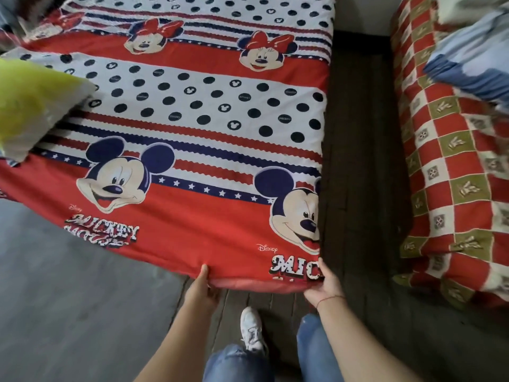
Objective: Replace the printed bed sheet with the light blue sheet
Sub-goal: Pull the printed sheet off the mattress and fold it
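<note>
Noted fingers (204,270) of left hand (202,288) and right hand (323,285) pinching near hem of printed sheet (192,133) at 6 o'clock, rest spread flat over bed; judged stripping barely begun, light blue sheet (473,51) lying at 2 o'clock on checked cover (454,175).

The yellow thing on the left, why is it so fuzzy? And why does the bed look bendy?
Head view: the yellow-green thing, maybe a pillow, is blurred, likely by motion; the wide-angle lens bows the printed sheet at its edges.
</note>
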A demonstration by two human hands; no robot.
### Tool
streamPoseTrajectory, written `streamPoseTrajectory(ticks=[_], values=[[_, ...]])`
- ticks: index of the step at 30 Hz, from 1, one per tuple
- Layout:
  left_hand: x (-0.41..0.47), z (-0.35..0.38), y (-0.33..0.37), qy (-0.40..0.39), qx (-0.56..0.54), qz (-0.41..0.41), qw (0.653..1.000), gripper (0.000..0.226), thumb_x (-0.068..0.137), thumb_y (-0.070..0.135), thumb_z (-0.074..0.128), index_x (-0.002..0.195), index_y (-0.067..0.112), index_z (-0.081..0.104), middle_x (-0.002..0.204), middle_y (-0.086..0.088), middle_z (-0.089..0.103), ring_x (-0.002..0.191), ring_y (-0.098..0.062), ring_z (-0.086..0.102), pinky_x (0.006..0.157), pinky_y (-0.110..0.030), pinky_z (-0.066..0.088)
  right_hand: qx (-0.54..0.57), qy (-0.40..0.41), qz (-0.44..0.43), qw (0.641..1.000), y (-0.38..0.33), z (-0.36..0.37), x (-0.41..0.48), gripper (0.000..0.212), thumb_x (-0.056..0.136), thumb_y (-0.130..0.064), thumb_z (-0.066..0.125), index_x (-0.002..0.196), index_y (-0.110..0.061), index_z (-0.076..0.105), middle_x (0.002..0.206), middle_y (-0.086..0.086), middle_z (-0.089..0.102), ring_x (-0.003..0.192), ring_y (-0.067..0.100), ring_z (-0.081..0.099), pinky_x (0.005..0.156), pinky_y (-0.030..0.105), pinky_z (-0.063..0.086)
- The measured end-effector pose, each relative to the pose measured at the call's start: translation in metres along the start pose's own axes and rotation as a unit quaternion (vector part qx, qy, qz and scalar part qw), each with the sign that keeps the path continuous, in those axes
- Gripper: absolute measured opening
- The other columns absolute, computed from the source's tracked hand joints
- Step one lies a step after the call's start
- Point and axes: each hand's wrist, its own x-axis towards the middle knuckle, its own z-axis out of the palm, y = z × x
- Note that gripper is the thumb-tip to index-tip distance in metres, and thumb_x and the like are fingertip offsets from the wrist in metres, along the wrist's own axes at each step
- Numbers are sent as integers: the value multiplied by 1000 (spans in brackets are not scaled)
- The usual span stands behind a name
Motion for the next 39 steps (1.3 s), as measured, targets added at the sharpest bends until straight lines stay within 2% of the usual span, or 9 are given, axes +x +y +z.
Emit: streamPoseTrajectory(ticks=[4,9,13,17,21,30,32,35,39], values=[[-24,40,-65,-220,175,-65,958,81,83,64,60,131,-1,53,119,-22,64,115,-36,60,107,-50,41,-152,-43,17,987,-1,-16,-9,45,80,-23,63,122,-9,59,103,14,72,99,31,64,81,42,52],[-61,113,-141,-135,163,-53,976,32,85,19,73,108,-2,66,73,-13,70,56,-21,66,54,-26,53,-296,-44,71,952,-28,-42,-12,39,83,-31,66,113,-8,66,97,16,74,92,28,67,77,35,51],[-71,129,-156,-24,101,18,994,11,90,9,66,97,2,64,82,-14,70,67,-25,67,58,-28,53,-354,27,113,928,-52,-54,0,44,86,-50,63,101,-9,67,80,7,70,73,18,60,64,29,47],[-74,128,-171,24,14,29,999,6,93,12,63,91,7,60,76,-8,69,59,-19,66,48,-24,52,-381,9,150,912,-77,-54,20,66,81,-68,55,109,-9,64,104,12,62,91,24,57,77,35,45],[-82,128,-178,14,-31,26,999,25,96,12,58,73,5,50,35,1,42,26,-5,37,35,-12,36,-369,-36,189,909,-81,-44,32,80,77,-77,50,113,-7,65,116,17,65,104,30,59,84,38,49],[-84,106,-154,-48,17,10,999,25,97,13,56,74,6,50,40,2,45,27,-2,30,31,-12,30,-246,-25,211,946,-84,-9,63,67,92,-63,40,129,-8,52,138,23,50,130,43,44,110,57,31],[-85,102,-151,-52,-12,-9,999,24,96,12,57,74,8,49,38,3,43,25,-1,29,31,-11,30,-281,16,202,938,-92,-5,65,47,101,-43,34,116,-5,56,122,22,59,125,37,52,102,49,42],[-77,100,-148,-37,-53,-17,998,24,97,13,57,75,8,48,39,2,44,24,-1,29,31,-10,30,-332,15,149,931,-101,-8,64,26,103,-21,36,98,-9,58,67,15,70,69,29,69,57,34,57],[-63,103,-156,18,-58,2,998,16,94,16,62,82,8,54,44,-1,55,28,-5,43,33,-11,34,-338,-8,100,936,-119,-27,47,19,101,-17,44,95,-7,59,59,10,69,58,23,65,47,29,56]])
